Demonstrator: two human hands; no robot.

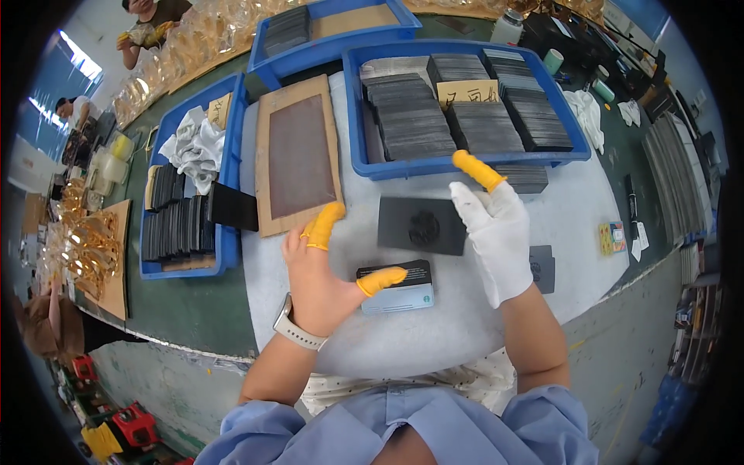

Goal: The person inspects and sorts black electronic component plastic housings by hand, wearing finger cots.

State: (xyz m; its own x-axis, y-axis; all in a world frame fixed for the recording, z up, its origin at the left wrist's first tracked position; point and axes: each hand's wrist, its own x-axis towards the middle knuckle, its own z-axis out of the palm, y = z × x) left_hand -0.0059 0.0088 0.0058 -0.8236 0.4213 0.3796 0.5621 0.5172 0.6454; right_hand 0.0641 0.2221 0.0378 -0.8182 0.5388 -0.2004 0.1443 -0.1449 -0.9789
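Observation:
My left hand is bare, with yellow finger cots on the thumb and a finger. Its fingers are spread over the cloth, and the thumb reaches over a small stack of black and pale-blue cards. My right hand wears a white glove with a yellow cot on its raised index finger; thumb and index stand apart. Beside the gloved thumb is a black rectangular card with a round emblem; whether the glove touches it I cannot tell. Another dark card lies partly hidden behind my right wrist.
A blue bin of black card stacks stands ahead. At left, a smaller blue bin holds cards and white cloth, one black card jutting out. Between them lies a brown board. A pen lies right. Other people are at far left.

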